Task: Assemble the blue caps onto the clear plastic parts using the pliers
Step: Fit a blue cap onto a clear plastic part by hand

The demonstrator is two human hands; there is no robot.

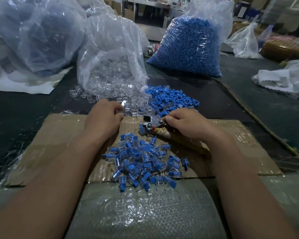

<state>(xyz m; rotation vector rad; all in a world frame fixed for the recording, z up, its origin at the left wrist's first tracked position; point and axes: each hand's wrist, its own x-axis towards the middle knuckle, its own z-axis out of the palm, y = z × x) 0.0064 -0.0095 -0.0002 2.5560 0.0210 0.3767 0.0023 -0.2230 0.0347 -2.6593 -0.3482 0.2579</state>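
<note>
A heap of assembled blue-and-clear parts (143, 163) lies on the cardboard sheet (59, 135) in front of me. Beyond it are loose blue caps (169, 99) and loose clear plastic parts (135, 104) spilling from an open bag. My left hand (104, 118) has its fingers curled at the edge of the clear parts and seems to pinch one small clear piece. My right hand (185, 125) grips the pliers (151, 123), whose metal head points left; the wrapped handles lie under my palm.
A big clear bag of clear parts (110, 62) stands at the back centre, a full bag of blue caps (190, 45) to its right. More plastic bags (33, 31) lie far left and far right. A woven sack (145, 213) covers the near edge.
</note>
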